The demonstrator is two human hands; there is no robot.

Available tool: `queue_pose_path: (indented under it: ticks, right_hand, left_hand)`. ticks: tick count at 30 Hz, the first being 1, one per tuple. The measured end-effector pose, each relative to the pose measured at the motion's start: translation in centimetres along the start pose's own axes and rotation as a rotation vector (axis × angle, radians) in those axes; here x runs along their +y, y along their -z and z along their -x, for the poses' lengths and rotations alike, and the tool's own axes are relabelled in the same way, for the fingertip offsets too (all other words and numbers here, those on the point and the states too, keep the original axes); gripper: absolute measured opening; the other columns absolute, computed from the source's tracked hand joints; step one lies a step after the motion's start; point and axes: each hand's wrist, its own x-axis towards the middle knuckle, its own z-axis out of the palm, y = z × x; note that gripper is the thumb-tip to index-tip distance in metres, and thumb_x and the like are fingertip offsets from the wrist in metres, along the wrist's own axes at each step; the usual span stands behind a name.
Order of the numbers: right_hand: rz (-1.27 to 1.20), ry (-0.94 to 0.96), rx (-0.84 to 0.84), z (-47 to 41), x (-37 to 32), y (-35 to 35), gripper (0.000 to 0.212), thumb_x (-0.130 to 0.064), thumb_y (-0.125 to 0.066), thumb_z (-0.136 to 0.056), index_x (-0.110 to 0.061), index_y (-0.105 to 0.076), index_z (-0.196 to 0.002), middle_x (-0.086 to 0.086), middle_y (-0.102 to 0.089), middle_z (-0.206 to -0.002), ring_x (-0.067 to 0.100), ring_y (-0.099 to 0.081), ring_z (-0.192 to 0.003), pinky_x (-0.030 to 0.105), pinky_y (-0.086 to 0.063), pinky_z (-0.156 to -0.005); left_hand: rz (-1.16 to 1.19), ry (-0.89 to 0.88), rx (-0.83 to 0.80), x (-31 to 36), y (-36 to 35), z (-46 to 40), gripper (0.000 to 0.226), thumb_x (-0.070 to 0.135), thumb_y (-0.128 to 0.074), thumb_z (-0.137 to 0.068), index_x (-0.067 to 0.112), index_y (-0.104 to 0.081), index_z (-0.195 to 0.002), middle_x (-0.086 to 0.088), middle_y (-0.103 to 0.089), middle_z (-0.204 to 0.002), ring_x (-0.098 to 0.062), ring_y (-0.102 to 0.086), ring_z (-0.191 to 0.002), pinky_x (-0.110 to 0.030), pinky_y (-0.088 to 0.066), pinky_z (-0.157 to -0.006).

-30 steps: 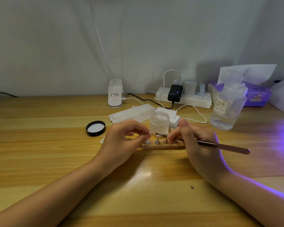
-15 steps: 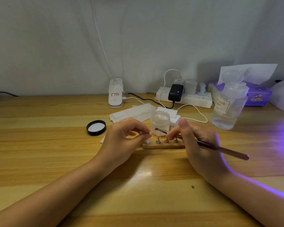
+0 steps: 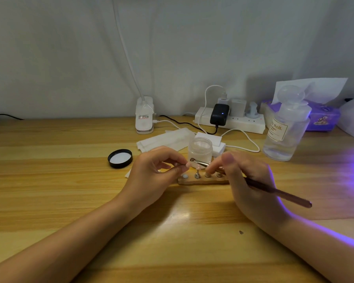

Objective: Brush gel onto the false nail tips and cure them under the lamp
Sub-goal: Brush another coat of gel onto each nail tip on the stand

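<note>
1. Counter (image 3: 49, 180) of pale wood carries everything; violet light spills across its right edge, so the lamp probably sits off to the right, out of view.
2. Bottle (image 3: 284, 133) of clear liquid stands at the right, well apart from the work, with a power strip (image 3: 243, 123) by the wall behind.
3. Left hand (image 3: 151, 176) curls its thumb and fingers into a pinch on a small nail tip (image 3: 187, 165), held just above the left end of the wooden stand (image 3: 202, 181).
4. Right hand (image 3: 251, 180) grips a brush (image 3: 274, 193) like a pen; the handle runs back to the right and toward the person, and the metal end (image 3: 198, 162) points left at the pinched tip.
5. Open gel jar (image 3: 200, 150) stands just behind the stand, with its black lid (image 3: 120, 158) lying off to the left.
6. Stand holds small pegs in a row; whether the others carry tips is too small to tell.
7. Brush end lies just right of the nail tip, nearly touching, so the coming stroke likely turns on that short leftward gap, with the right hand doing the moving.
</note>
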Motion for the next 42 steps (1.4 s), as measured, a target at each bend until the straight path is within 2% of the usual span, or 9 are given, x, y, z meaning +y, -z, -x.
queue_pose_path:
  ticks: [4,7,10,14,17,21,28,35,42]
  right_hand:
    - [0.035,0.025,-0.039,0.10,0.25,-0.12,0.039,-0.033,-0.039,-0.093,-0.015,-0.068,-0.073,-0.014,-0.062,-0.073,-0.003,-0.059,-0.072,0.022,-0.044,-0.070]
    - [-0.051,-0.113,-0.012,-0.01,0.25,-0.02,0.036,-0.032,-0.039,-0.090,-0.020,-0.065,-0.068,-0.007,-0.065,-0.066,0.000,-0.061,-0.068,0.010,-0.042,-0.066]
    - [-0.072,-0.152,0.014,-0.06,0.26,0.16,0.040,-0.034,-0.037,-0.091,-0.018,-0.065,-0.067,-0.003,-0.065,-0.064,0.003,-0.061,-0.067,0.011,-0.042,-0.066]
    - [0.053,0.012,-0.017,-0.05,-0.10,-0.02,0.042,-0.041,-0.034,-0.094,-0.020,-0.065,-0.074,-0.018,-0.061,-0.073,-0.005,-0.057,-0.073,0.025,-0.043,-0.072]
    - [0.070,0.019,-0.035,0.05,0.04,-0.09,0.043,-0.035,-0.038,-0.093,-0.013,-0.067,-0.069,-0.016,-0.062,-0.071,-0.001,-0.059,-0.073,0.036,-0.046,-0.070]
    - [-0.077,-0.162,0.012,0.14,0.06,0.16,0.045,-0.038,-0.036,-0.089,-0.017,-0.063,-0.059,-0.007,-0.063,-0.060,0.005,-0.060,-0.063,0.024,-0.046,-0.067]
    - [-0.001,-0.016,-0.035,-0.11,-0.10,-0.21,0.044,-0.044,-0.031,-0.093,-0.020,-0.063,-0.075,-0.020,-0.057,-0.072,-0.008,-0.055,-0.071,0.008,-0.037,-0.068]
    - [-0.097,-0.138,0.007,0.26,0.26,0.15,0.043,-0.039,-0.034,-0.090,-0.027,-0.060,-0.058,0.003,-0.061,-0.061,0.007,-0.058,-0.062,0.029,-0.044,-0.071]
    - [0.029,-0.045,-0.029,-0.05,-0.06,-0.06,0.047,-0.050,-0.030,-0.092,-0.024,-0.064,-0.073,-0.028,-0.056,-0.065,-0.008,-0.056,-0.069,0.017,-0.036,-0.069]
  left_hand:
    - [-0.004,-0.005,-0.002,-0.03,0.07,0.04,0.016,0.014,-0.070,-0.072,0.029,-0.066,-0.078,0.016,-0.066,-0.076,-0.005,-0.062,-0.075,-0.022,-0.052,-0.070]
    - [0.012,0.000,-0.013,0.04,0.01,0.03,0.010,0.019,-0.068,-0.072,0.024,-0.068,-0.080,0.012,-0.066,-0.076,-0.006,-0.062,-0.076,-0.021,-0.052,-0.070]
    - [0.014,0.011,-0.013,-0.05,-0.04,-0.03,0.012,0.011,-0.070,-0.073,0.021,-0.068,-0.080,0.010,-0.067,-0.076,-0.005,-0.062,-0.074,-0.016,-0.050,-0.067]
    - [0.010,0.024,-0.028,0.03,-0.06,0.01,0.021,0.003,-0.071,-0.074,0.023,-0.069,-0.079,0.008,-0.068,-0.077,-0.004,-0.064,-0.074,-0.013,-0.049,-0.068]
    - [0.026,0.020,-0.007,0.11,-0.11,0.02,0.025,0.004,-0.071,-0.072,0.027,-0.067,-0.077,0.011,-0.068,-0.074,-0.001,-0.064,-0.073,-0.012,-0.048,-0.068]
    - [0.065,0.033,-0.001,0.22,-0.10,0.09,0.010,0.018,-0.068,-0.070,0.024,-0.069,-0.079,0.007,-0.069,-0.078,-0.006,-0.066,-0.076,-0.016,-0.051,-0.070]
    - [0.029,0.025,-0.019,0.16,-0.13,-0.02,0.028,-0.001,-0.071,-0.072,0.025,-0.070,-0.080,0.008,-0.071,-0.079,-0.008,-0.066,-0.076,-0.018,-0.053,-0.071]
    - [0.031,0.031,-0.024,0.16,-0.19,-0.02,0.024,-0.002,-0.071,-0.071,0.010,-0.071,-0.091,0.000,-0.070,-0.086,-0.005,-0.066,-0.079,-0.013,-0.050,-0.069]
    - [0.024,0.018,-0.046,0.26,-0.19,0.01,0.027,-0.004,-0.070,-0.071,0.008,-0.070,-0.095,0.004,-0.069,-0.082,-0.002,-0.065,-0.075,-0.010,-0.048,-0.068]
